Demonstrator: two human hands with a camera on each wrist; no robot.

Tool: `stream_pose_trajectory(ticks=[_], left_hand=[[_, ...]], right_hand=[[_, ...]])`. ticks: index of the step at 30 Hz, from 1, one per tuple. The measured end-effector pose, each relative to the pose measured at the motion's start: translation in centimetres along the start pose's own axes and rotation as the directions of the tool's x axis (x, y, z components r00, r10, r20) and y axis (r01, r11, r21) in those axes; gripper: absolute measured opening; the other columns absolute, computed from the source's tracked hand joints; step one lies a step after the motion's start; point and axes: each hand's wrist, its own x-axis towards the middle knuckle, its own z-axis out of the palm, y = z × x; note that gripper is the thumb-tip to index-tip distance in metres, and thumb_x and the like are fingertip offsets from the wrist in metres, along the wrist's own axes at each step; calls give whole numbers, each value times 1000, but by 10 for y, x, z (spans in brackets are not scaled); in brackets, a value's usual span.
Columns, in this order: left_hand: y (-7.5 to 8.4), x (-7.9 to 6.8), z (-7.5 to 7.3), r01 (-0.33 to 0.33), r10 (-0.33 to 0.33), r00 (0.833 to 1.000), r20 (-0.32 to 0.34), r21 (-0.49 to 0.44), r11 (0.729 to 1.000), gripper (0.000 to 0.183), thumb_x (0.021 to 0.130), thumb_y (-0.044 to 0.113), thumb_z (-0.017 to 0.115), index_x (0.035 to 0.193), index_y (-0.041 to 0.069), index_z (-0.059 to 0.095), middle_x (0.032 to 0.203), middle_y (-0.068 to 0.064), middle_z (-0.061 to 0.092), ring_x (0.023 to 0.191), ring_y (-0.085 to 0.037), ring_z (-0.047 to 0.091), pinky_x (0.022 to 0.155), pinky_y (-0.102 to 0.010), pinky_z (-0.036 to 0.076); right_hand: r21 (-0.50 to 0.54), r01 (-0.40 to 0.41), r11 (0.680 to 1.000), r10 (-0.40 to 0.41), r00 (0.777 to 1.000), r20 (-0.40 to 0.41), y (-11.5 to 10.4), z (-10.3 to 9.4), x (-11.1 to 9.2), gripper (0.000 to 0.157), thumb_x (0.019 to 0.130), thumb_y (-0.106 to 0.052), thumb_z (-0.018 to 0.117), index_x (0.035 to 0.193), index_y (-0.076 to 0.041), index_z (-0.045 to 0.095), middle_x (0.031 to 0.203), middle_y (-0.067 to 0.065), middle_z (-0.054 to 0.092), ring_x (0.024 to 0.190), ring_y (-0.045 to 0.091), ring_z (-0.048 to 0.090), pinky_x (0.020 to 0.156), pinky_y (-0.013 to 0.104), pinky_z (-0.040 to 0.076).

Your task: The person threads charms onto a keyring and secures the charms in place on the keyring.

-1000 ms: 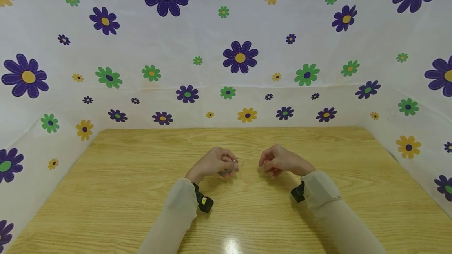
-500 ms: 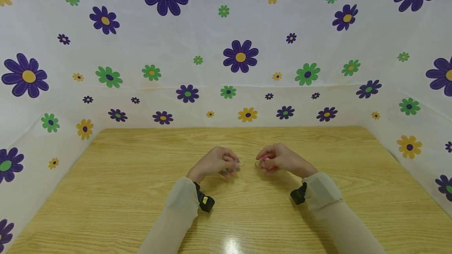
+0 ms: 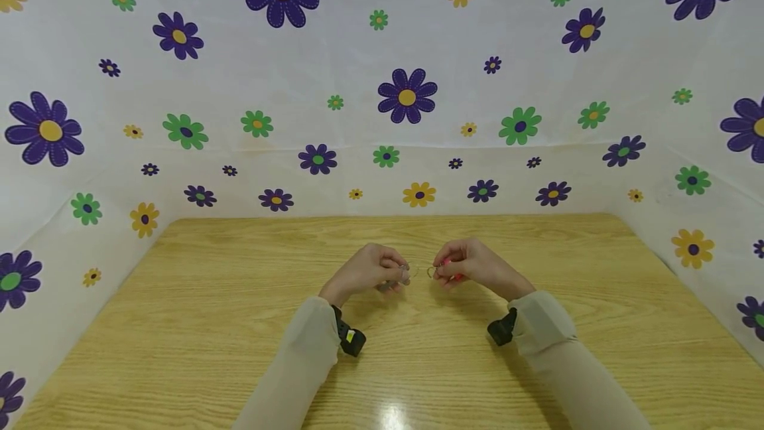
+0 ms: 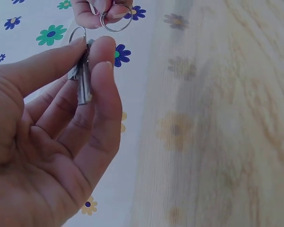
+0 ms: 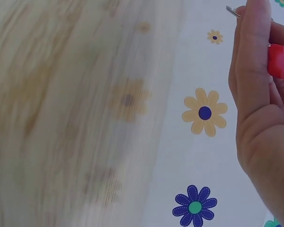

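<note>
In the head view my left hand (image 3: 363,272) is just left of the middle, a little above the wooden table. Its thumb and index finger pinch a small bunch of metal keys (image 4: 84,87), which dangle below a thin key ring (image 4: 76,27) in the left wrist view. Facing it from the right, my right hand (image 3: 477,269) pinches a keychain with a pinkish-red charm (image 5: 280,62), partly hidden by the fingers. The keychain's metal split ring (image 4: 115,31) sticks out toward the left hand. A small gap separates the two rings in the head view.
A wooden table (image 3: 239,344) with a pale grain lies under both hands. White cloth (image 3: 334,52) printed with purple, green and yellow flowers rises at its back and sides. Black wrist cameras (image 3: 352,342) sit at both cuffs.
The pinkish-red charm and ring came into sight in my right hand. Both hands have risen slightly and the left has shifted a little right, so the two rings are nearer each other.
</note>
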Motion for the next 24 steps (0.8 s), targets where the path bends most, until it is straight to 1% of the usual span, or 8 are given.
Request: stream_pose_trajectory(ticks=[3,7,13,18,24], left_hand=[[1,0,0,-6,6,1000,-7,4,1000,22,99,5,64,115,-10,67,92,-12,76,75,-24,72,67,-32,58],[2,0,1,-21,21,1000,-16,24,1000,21,100,7,65,114,-8,67,90,-10,76,77,-28,71,69,-35,58],[1,2,2,-53,55,998,-21,65,996,23,100,8,65,114,-10,67,88,-9,76,76,-33,70,68,-36,56],[-1,4,3,-51,54,998,-29,80,996,21,100,9,66,112,-7,68,87,-8,75,75,-33,69,68,-36,54],[2,3,4,-62,67,997,-47,108,992,17,98,10,68,108,-4,70,84,-8,75,75,-37,69,67,-36,52]], right_hand=[[20,-4,1000,4,1000,-6,0,0,1,15,98,4,60,105,17,62,97,24,72,79,21,71,75,37,60],[19,-3,1000,4,1000,-9,1,1,3,15,98,3,61,105,16,64,94,18,74,79,21,71,73,35,60],[32,-18,999,19,1000,-17,-1,5,6,19,99,0,60,107,16,65,91,13,74,78,19,71,73,32,60],[72,-34,997,35,999,-21,-2,7,9,23,101,-2,58,111,17,66,92,13,73,76,15,70,76,33,59],[99,-42,994,44,999,-13,-5,10,10,25,102,1,55,114,20,64,95,15,74,80,15,72,76,30,59]])
